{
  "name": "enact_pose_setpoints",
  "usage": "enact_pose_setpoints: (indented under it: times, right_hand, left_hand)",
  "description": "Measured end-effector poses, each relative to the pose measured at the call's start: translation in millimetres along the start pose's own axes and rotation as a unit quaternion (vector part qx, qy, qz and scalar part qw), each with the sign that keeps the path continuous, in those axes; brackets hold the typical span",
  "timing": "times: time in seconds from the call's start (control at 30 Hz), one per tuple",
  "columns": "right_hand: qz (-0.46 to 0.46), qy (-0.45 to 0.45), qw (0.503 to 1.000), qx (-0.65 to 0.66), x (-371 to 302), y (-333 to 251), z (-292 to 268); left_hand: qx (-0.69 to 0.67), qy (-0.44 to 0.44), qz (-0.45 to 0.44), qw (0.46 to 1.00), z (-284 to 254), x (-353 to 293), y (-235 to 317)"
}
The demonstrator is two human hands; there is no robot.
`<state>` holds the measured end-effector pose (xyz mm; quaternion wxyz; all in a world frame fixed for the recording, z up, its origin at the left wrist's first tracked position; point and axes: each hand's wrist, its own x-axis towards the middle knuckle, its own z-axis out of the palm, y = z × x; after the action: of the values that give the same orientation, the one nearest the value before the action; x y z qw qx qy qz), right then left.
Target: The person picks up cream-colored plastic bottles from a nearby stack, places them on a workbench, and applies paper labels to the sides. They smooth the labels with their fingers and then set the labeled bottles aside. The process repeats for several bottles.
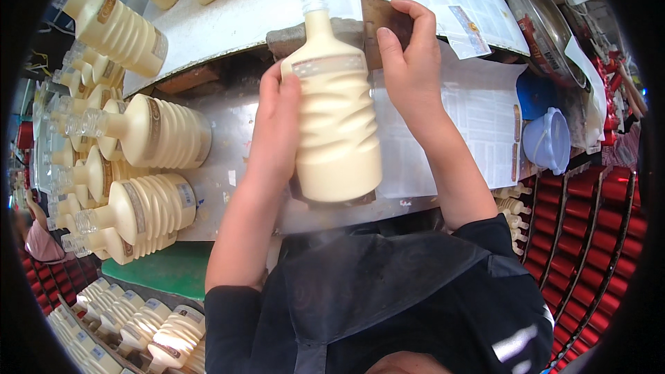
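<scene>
A cream-coloured bottle point(337, 145) with wavy ridges and a clear threaded neck lies in front of me, neck pointing away. Around its shoulder runs a pale, patterned label band. My left hand point(277, 121) grips the bottle's left side, thumb on top near the band. In my right hand point(413, 55) is a thin, flat brown scraper-like plate point(377, 28), pinched between thumb and fingers. The plate's lower edge is close to the bottle's right shoulder; I cannot tell whether they touch. A grey pad point(284, 40) lies under the bottle's neck end.
Several finished-looking cream bottles point(163, 131) are stacked on the left, necks outward; others stand on the far white surface point(201, 34). Label sheets point(464, 125) cover the right side. A light-blue bucket point(547, 140) and a metal basin point(537, 21) are further right. Red racks point(582, 235) stand lower right.
</scene>
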<state>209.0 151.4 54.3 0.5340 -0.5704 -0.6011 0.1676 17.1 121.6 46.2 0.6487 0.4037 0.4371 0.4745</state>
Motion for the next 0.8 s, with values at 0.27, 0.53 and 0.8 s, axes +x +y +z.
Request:
enact_pose_setpoints:
  times: [0.27,0.53,0.8]
  right_hand:
    - [-0.012,-0.032,0.999,-0.033,11,-44,18]
    - [-0.127,-0.172,0.948,-0.237,8,-86,49]
    - [-0.033,-0.031,0.996,-0.08,8,-18,9]
  left_hand:
    - [0.169,-0.012,0.009,0.985,7,-15,5]
    - [0.26,-0.013,0.018,0.965,10,-18,14]
    - [0.318,-0.031,0.145,0.936,-2,-24,-3]
